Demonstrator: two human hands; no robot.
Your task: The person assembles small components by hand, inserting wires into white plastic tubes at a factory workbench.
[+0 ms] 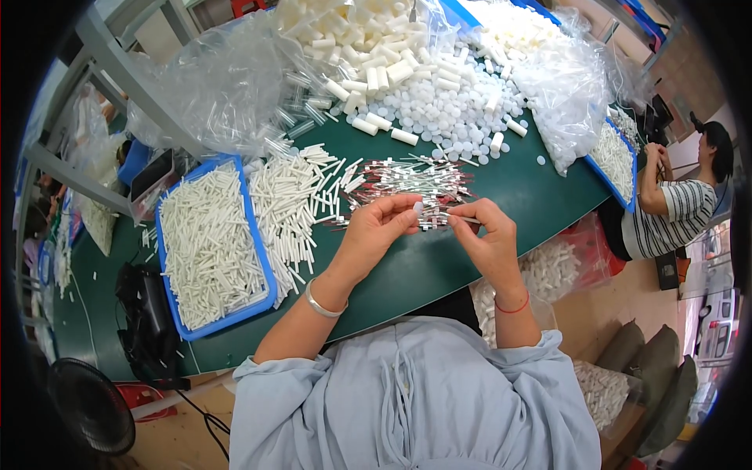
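My left hand [377, 227] pinches a small whitish disc-like piece [417, 207] between thumb and fingertips. Close by on the right, my right hand [487, 235] grips a thin white stick-like piece [464, 218], partly hidden by the fingers. The two hands are a short gap apart above the table's near side. Just beyond them lies a heap of thin parts with red-brown wires and white ends [411, 180]. Loose thin white tubes [290, 211] are piled left of my left hand.
A blue tray [270, 286] full of short white tubes stands at the left. At the back are translucent discs [446, 102], thick white cylinders [368, 66] and clear plastic bags [211, 78]. A grey metal frame [141, 78] rises at the left. Another person [681, 188] sits at far right.
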